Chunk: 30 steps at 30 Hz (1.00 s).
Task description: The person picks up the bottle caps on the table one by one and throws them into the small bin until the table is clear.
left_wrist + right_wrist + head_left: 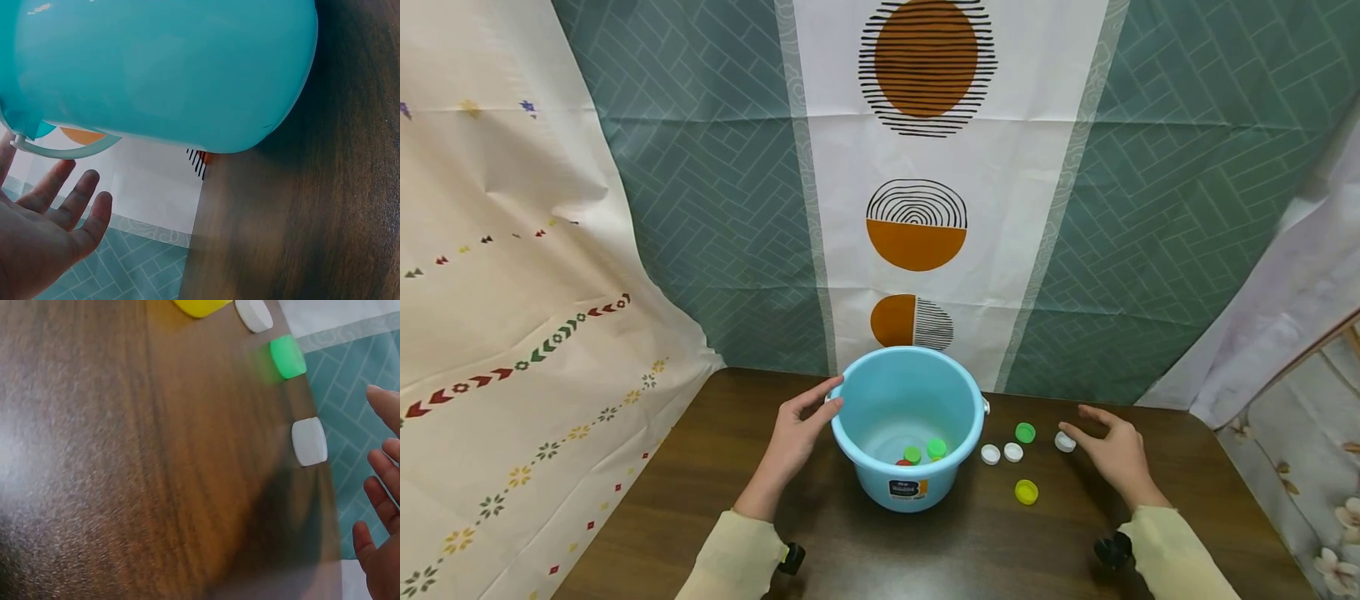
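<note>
A light blue bucket [904, 492] stands upright on the brown table, and in the left wrist view its side and white handle [75, 150] show close up. Inside it lie two green bottle caps [936, 448], a red cap [903, 462] and a sliver of yellow. My left hand [797, 429] is at the bucket's left rim, thumb and index fingertip at the edge, the other fingers spread loosely. My right hand [1116, 454] hovers with parted fingers over a white cap [1064, 442]; in the right wrist view that white cap [309, 442] sits apart from the fingers.
Right of the bucket are two more white caps [990, 454], a green cap [1025, 432] and a yellow cap [1026, 492]. A green and white patterned cloth [722, 208] hangs behind the table [700, 467]. Floral cloths border the left and right sides.
</note>
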Tool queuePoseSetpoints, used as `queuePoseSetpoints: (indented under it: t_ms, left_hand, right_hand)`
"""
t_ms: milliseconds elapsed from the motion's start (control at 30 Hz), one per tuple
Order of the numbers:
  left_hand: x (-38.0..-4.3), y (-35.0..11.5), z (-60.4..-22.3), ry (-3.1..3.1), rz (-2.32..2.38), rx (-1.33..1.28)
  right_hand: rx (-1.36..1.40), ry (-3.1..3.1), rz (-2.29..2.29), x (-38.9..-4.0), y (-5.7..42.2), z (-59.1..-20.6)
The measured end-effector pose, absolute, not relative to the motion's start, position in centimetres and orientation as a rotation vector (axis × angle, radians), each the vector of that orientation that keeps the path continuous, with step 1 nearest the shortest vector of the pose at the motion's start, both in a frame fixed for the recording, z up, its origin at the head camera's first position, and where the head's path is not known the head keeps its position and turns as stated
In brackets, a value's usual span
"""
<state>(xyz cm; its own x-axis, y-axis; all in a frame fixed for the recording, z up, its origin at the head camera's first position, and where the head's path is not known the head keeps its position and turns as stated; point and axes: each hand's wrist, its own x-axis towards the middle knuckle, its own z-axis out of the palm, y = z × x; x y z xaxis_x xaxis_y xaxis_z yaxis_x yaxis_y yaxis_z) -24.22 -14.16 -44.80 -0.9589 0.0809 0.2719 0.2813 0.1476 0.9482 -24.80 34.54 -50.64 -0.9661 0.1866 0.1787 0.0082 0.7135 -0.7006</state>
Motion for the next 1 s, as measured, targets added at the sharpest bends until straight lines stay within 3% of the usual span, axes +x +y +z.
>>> queuePoseSetpoints:
  t_ms: [1000]
  left_hand:
    - [-24.1,-14.1,-44.8,-2.263,-1.892,-0.336]
  right_hand:
    - [-0.093,-2.850,0.944,-25.6,34.8,-53.4]
